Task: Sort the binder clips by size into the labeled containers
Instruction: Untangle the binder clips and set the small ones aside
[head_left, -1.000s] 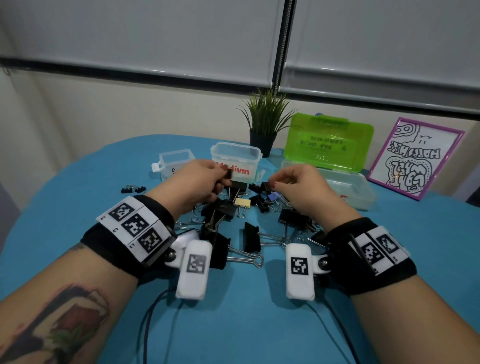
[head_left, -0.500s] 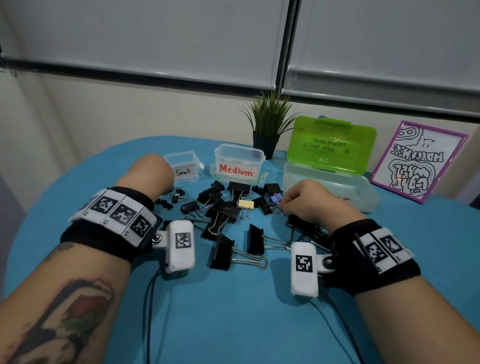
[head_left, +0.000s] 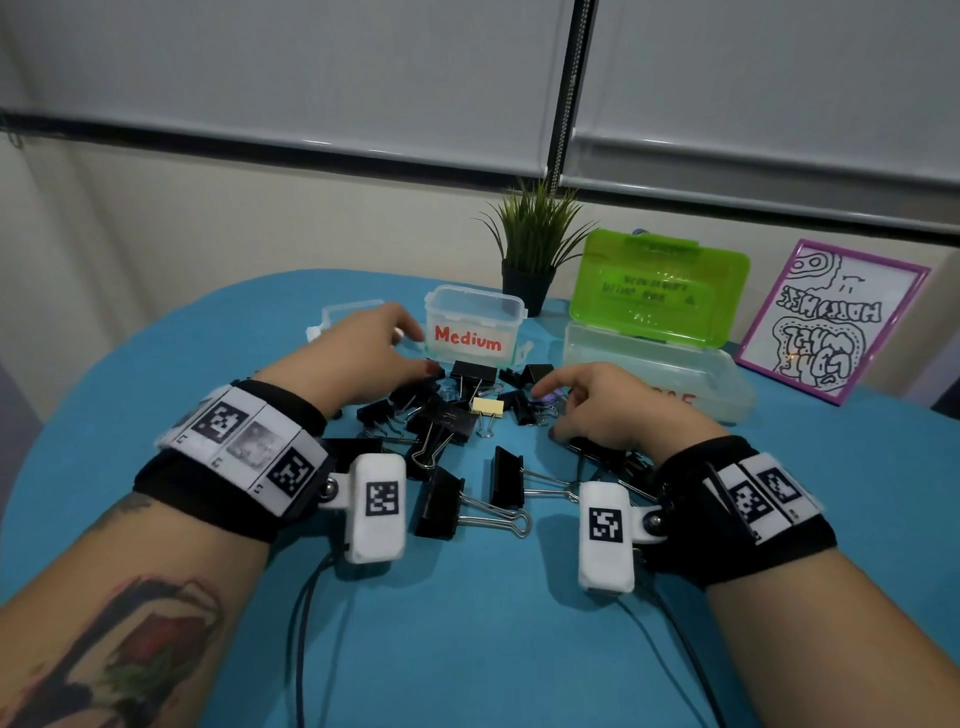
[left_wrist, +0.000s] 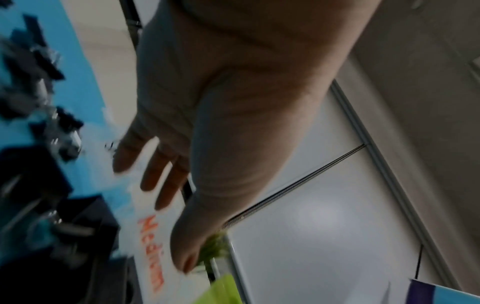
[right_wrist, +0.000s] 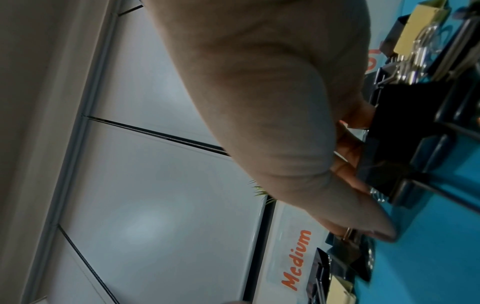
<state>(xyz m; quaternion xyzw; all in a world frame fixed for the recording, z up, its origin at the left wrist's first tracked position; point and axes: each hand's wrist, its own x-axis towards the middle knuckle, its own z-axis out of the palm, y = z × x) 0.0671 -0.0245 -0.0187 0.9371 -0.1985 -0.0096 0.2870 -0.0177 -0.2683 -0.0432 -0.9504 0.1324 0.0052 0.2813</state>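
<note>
A pile of black binder clips (head_left: 447, 415) of mixed sizes lies mid-table, with a yellow clip (head_left: 488, 406) and a purple clip (head_left: 551, 399) among them. Behind stand the Small container (head_left: 337, 314), the Medium container (head_left: 475, 312) and a clear box (head_left: 649, 358) with a green lid up. My left hand (head_left: 415, 348) hovers by the Medium container's left side, over the Small one; its fingers (left_wrist: 155, 176) are straight and hold nothing. My right hand (head_left: 548, 410) rests in the pile, fingers curved over black clips beside the purple one. Its fingertips are hidden in the right wrist view.
Two large black clips (head_left: 441, 501) (head_left: 509, 478) lie nearest me between my wrists. A potted plant (head_left: 530, 260) stands behind the Medium container and a framed drawing (head_left: 831, 322) leans at the far right. Cables (head_left: 306, 623) trail off my wrist cameras toward me.
My left hand went from the pile out to the Small container and has come back toward the Medium container, empty. My right hand dropped into the pile and stayed there.
</note>
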